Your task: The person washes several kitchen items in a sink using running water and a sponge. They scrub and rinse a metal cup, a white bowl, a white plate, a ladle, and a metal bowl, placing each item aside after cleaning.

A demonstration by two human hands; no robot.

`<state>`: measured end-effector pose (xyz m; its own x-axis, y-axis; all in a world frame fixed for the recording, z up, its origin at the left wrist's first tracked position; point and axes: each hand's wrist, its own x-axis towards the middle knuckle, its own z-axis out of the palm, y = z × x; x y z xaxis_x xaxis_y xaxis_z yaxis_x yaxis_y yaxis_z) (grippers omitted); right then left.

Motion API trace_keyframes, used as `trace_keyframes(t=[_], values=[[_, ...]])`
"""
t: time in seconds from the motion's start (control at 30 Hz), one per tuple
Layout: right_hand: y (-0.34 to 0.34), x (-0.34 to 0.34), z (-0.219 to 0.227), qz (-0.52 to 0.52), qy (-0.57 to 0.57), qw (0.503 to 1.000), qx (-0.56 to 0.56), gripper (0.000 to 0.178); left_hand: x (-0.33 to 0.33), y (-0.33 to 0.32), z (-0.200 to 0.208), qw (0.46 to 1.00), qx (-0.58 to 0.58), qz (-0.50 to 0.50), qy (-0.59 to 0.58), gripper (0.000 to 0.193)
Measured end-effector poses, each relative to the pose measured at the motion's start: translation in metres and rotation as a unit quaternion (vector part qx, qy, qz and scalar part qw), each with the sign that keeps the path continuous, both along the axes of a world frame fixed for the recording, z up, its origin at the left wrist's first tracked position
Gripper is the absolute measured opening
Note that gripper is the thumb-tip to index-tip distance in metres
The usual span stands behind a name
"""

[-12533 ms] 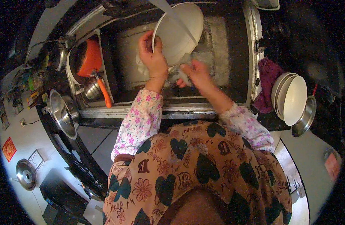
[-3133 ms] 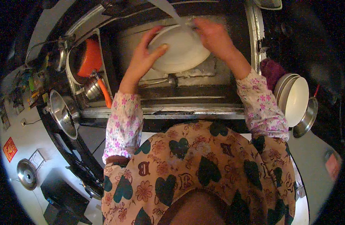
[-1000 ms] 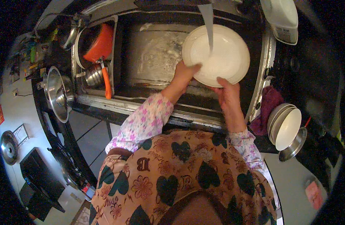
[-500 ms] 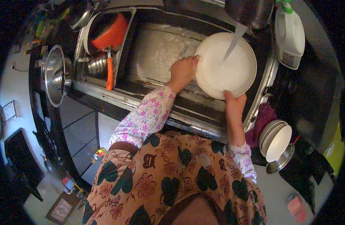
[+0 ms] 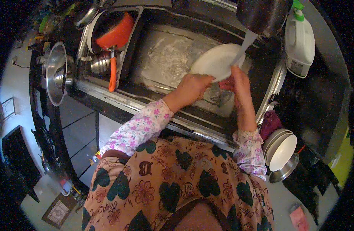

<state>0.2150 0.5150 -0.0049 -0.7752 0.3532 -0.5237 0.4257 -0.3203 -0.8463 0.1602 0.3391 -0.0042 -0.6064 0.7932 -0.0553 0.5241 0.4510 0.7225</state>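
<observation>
A white plate (image 5: 215,61) is tilted over the sink basin (image 5: 161,52), under a stream of water (image 5: 246,45) that falls from a dark fixture (image 5: 263,15). My left hand (image 5: 192,89) is closed on the plate's near left edge. At its near right edge, my right hand (image 5: 236,82) grips the rim with the thumb on top; part of those fingers is hidden behind the plate. Wet, foamy patches show on the basin floor left of the plate.
Left of the basin, an orange pan (image 5: 115,34) with an orange handle rests in a smaller compartment. A steel bowl (image 5: 56,74) stands further left. On the right are a white jug (image 5: 300,44) with a green cap, stacked white bowls (image 5: 283,152) and a purple cloth (image 5: 271,123).
The plate has gone from facing up nearly flat to steeply tilted, and it sits a little further left. My right hand has moved up toward the stream, and my left hand slightly nearer.
</observation>
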Motion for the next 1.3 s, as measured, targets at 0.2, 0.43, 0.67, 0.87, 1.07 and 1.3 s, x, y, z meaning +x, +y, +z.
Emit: trace_keyframes(t=[0.2, 0.43, 0.67, 0.87, 1.07, 1.3], values=[[0.023, -0.007, -0.056, -0.070, 0.022, 0.894, 0.441, 0.052, -0.013, 0.021, 0.001, 0.876, 0.240, 0.170, -0.382, 0.033], [0.040, 0.035, -0.061, -0.132, -0.002, 0.962, -0.239, 0.050, -0.010, -0.008, -0.026, 0.660, 0.305, 0.234, -0.645, 0.040], [0.026, 0.013, -0.011, -0.087, 0.081, 0.980, -0.160, 0.032, -0.011, -0.050, -0.060, 0.690, 0.165, 0.361, -0.606, 0.040], [0.018, -0.032, 0.015, 0.007, 0.095, 0.987, 0.131, 0.031, -0.002, -0.105, -0.037, 0.892, 0.202, 0.352, -0.197, 0.023], [0.002, -0.054, 0.032, 0.052, 0.082, 0.963, 0.252, 0.030, 0.012, -0.196, 0.035, 0.928, 0.162, 0.323, 0.092, 0.014], [0.029, -0.054, 0.036, 0.193, -0.004, 0.899, 0.393, 0.029, 0.001, -0.292, 0.028, 0.910, 0.133, 0.319, 0.231, 0.013]])
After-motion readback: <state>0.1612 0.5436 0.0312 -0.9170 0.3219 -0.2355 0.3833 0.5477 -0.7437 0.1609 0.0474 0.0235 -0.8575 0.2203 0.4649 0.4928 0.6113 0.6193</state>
